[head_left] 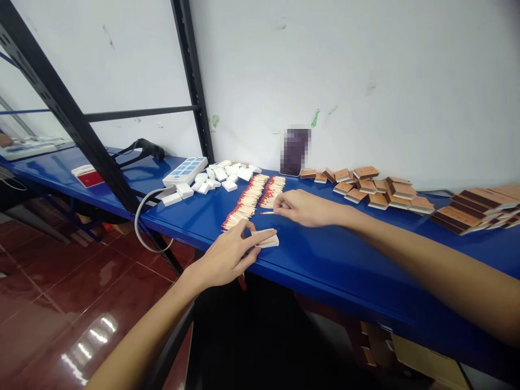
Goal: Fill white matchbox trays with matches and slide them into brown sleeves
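My left hand (233,252) grips a small white matchbox tray (271,240) near the front edge of the blue table, and a few matchsticks show inside it. Just behind it, my right hand (298,207) pinches a red-tipped matchstick (267,213), whose head points left. Two rows of loose matches lie beyond the hands: a long row (247,201) on the left and a shorter row (273,190) beside my right fingertips. Part of the tray is hidden under my left fingers.
White matchbox trays (229,185) lie heaped by a white power strip (186,171). Brown matchbox covers (368,186) are scattered at the back right, with more boxes stacked (467,210) farther right. A phone (294,151) leans on the wall. A black shelf post (77,108) rises on the left.
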`<action>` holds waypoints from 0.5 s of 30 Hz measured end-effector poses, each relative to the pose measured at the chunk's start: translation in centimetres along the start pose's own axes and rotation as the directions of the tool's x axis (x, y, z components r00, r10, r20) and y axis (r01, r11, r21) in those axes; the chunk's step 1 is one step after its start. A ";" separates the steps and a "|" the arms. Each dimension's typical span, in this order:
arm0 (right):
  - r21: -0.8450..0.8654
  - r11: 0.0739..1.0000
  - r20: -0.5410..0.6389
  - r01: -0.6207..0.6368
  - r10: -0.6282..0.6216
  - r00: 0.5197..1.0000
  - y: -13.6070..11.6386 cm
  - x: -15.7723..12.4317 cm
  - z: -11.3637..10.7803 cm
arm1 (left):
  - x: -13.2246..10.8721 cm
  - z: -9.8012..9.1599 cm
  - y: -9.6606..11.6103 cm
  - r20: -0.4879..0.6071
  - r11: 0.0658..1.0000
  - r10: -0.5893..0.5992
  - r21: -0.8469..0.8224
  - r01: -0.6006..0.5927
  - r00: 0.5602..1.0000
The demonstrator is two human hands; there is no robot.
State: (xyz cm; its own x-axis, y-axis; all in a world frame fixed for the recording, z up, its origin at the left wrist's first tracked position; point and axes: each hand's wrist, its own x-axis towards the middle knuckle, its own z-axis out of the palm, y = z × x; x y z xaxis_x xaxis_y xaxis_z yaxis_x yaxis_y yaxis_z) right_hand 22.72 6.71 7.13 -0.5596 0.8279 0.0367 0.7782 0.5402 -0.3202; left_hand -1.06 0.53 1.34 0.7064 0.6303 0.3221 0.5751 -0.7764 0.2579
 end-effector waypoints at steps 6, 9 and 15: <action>0.057 0.997 0.129 0.058 -0.065 0.989 -2.0 -1.6 -1.3 | 0.2 0.6 -0.3 -0.178 0.982 -0.130 -0.157 0.103 0.975; 0.058 0.996 0.187 0.070 -0.080 0.979 -3.4 -2.1 -0.5 | 0.4 0.6 -0.3 -0.181 0.980 -0.152 -0.158 0.123 0.972; -0.011 0.998 0.085 0.069 -0.067 0.994 -4.8 -1.7 -0.3 | 0.4 0.4 -0.2 -0.153 0.984 -0.103 -0.162 0.078 0.983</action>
State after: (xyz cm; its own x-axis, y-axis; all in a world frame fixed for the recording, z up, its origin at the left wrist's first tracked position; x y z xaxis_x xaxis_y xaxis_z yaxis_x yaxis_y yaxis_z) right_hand 19.99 2.75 8.92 -0.6330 0.7738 -0.0228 0.7411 0.5973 -0.3067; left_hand -0.67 0.95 1.05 0.5720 0.6990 0.4292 0.5540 -0.7151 0.4263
